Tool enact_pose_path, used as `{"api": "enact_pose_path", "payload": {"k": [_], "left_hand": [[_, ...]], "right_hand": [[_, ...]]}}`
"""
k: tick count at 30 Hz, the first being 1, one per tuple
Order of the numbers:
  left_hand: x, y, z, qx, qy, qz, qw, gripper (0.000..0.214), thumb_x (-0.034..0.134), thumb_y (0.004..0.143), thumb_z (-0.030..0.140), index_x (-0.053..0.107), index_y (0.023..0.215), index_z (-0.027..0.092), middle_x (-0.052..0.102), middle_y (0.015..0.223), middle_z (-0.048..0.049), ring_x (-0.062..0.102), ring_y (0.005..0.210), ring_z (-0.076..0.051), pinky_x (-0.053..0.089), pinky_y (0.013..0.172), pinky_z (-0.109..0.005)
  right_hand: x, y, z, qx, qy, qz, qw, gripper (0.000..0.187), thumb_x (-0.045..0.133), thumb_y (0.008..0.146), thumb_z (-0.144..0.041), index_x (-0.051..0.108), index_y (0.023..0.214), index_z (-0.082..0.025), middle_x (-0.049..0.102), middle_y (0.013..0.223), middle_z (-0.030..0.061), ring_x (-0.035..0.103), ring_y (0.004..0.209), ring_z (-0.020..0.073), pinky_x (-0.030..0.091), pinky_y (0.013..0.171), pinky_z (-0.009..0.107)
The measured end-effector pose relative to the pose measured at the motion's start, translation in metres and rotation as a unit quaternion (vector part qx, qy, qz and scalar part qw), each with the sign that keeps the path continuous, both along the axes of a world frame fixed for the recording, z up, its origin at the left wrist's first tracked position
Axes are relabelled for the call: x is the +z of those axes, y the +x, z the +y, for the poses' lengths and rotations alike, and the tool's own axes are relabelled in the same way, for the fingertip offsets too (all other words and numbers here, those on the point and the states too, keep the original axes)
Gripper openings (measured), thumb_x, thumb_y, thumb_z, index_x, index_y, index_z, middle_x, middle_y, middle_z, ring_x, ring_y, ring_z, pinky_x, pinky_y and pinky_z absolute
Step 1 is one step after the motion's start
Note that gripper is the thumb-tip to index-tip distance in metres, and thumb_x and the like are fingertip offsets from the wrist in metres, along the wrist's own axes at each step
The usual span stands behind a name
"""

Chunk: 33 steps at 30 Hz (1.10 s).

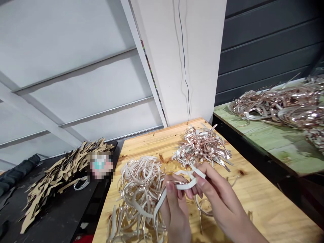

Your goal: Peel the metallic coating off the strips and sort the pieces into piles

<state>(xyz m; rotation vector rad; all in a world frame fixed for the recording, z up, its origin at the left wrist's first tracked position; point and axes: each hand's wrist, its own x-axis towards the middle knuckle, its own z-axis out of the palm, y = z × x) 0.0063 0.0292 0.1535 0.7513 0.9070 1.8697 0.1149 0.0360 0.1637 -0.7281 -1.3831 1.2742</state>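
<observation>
Pinching white-backed metallic strip (186, 185) between both hands, left hand (174, 216) and right hand (217, 199) close together above pine tabletop (144, 143). Tangled strip pile (138, 199) lies just left, second pile (202, 146) far. Sharp edges could cut skin; hard pulling could snag strips.

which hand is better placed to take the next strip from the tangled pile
Probably the left hand: it sits right beside the tangled pile of white-backed metallic strips. The right hand is on the far side of the left hand from that pile, and its fingers are pinching a white strip.
</observation>
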Motion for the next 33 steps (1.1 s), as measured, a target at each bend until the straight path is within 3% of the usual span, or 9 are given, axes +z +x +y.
{"api": "enact_pose_path", "payload": {"k": [4,8,12,15,20,24,26,30,33], "left_hand": [[-0.005,0.000,0.000,-0.046,0.025,-0.061,0.997,0.045,0.077,0.093,0.054,0.065,0.068,0.019,0.054,0.065,0.0001,0.054,0.063,-0.016,0.055,0.066,-0.027],[-0.009,-0.003,-0.001,-0.066,0.017,-0.107,0.992,0.039,0.079,0.092,0.051,0.067,0.071,0.019,0.056,0.066,0.0005,0.054,0.063,-0.016,0.055,0.066,-0.029],[-0.004,-0.003,0.000,-0.061,0.038,-0.124,0.990,0.041,0.077,0.095,0.049,0.065,0.068,0.020,0.052,0.062,0.0024,0.053,0.060,-0.015,0.056,0.066,-0.027],[0.001,-0.006,0.003,-0.068,0.080,-0.112,0.988,0.036,0.075,0.097,0.044,0.069,0.071,0.021,0.052,0.062,0.0028,0.055,0.061,-0.013,0.057,0.066,-0.024],[-0.003,-0.017,0.005,-0.056,0.121,-0.017,0.991,0.037,0.062,0.105,0.046,0.072,0.079,0.022,0.062,0.071,0.0000,0.062,0.070,-0.016,0.058,0.071,-0.028],[-0.011,-0.022,0.001,0.000,0.153,0.090,0.984,0.040,0.055,0.107,0.050,0.072,0.084,0.022,0.065,0.077,-0.0018,0.063,0.075,-0.018,0.055,0.073,-0.029],[-0.011,-0.024,-0.001,-0.015,0.160,0.091,0.983,0.040,0.056,0.106,0.053,0.071,0.083,0.023,0.063,0.076,-0.0013,0.061,0.074,-0.019,0.054,0.073,-0.031],[-0.007,-0.026,-0.001,-0.091,0.146,0.039,0.984,0.043,0.054,0.107,0.055,0.066,0.080,0.023,0.060,0.076,-0.0010,0.056,0.073,-0.018,0.051,0.072,-0.030],[-0.005,-0.027,0.002,-0.134,0.136,0.011,0.982,0.045,0.054,0.106,0.057,0.060,0.077,0.023,0.054,0.072,0.0001,0.052,0.070,-0.017,0.049,0.070,-0.029]], "right_hand": [[0.001,-0.006,-0.001,-0.023,-0.073,0.115,0.990,0.032,0.049,0.113,-0.042,0.058,0.089,-0.024,0.056,0.079,-0.0002,0.051,0.073,0.0180,0.043,0.071,0.029],[0.001,-0.014,0.000,-0.018,-0.168,0.252,0.953,0.026,0.063,0.106,-0.039,0.060,0.086,-0.024,0.054,0.075,-0.0012,0.049,0.068,0.0164,0.042,0.063,0.027],[0.003,-0.018,0.005,-0.014,-0.205,0.351,0.913,0.025,0.074,0.096,-0.038,0.061,0.080,-0.024,0.050,0.068,-0.0023,0.049,0.063,0.0154,0.046,0.058,0.024],[0.008,-0.016,0.009,-0.053,-0.212,0.359,0.907,0.022,0.074,0.093,-0.037,0.061,0.081,-0.025,0.051,0.073,-0.0012,0.049,0.064,0.0157,0.052,0.060,0.025],[0.000,-0.013,0.010,-0.061,-0.161,0.291,0.941,0.027,0.060,0.098,-0.051,0.060,0.091,-0.025,0.054,0.084,0.0030,0.054,0.072,0.0205,0.056,0.065,0.033],[-0.016,-0.016,0.009,-0.127,-0.050,0.067,0.988,0.027,0.070,0.099,-0.047,0.053,0.097,-0.026,0.050,0.085,-0.0009,0.053,0.077,0.0195,0.049,0.072,0.031],[-0.017,-0.016,0.008,-0.113,-0.010,-0.039,0.993,0.025,0.061,0.106,-0.044,0.050,0.093,-0.025,0.049,0.082,-0.0020,0.050,0.075,0.0183,0.044,0.072,0.031],[-0.008,-0.009,0.009,0.026,0.028,-0.148,0.988,0.035,0.039,0.115,-0.043,0.048,0.087,-0.024,0.054,0.079,-0.0011,0.051,0.071,0.0181,0.038,0.068,0.032],[-0.006,-0.003,0.008,0.004,0.071,-0.217,0.974,0.033,0.037,0.115,-0.037,0.044,0.085,-0.025,0.053,0.077,-0.0017,0.050,0.069,0.0181,0.035,0.065,0.032]]}}
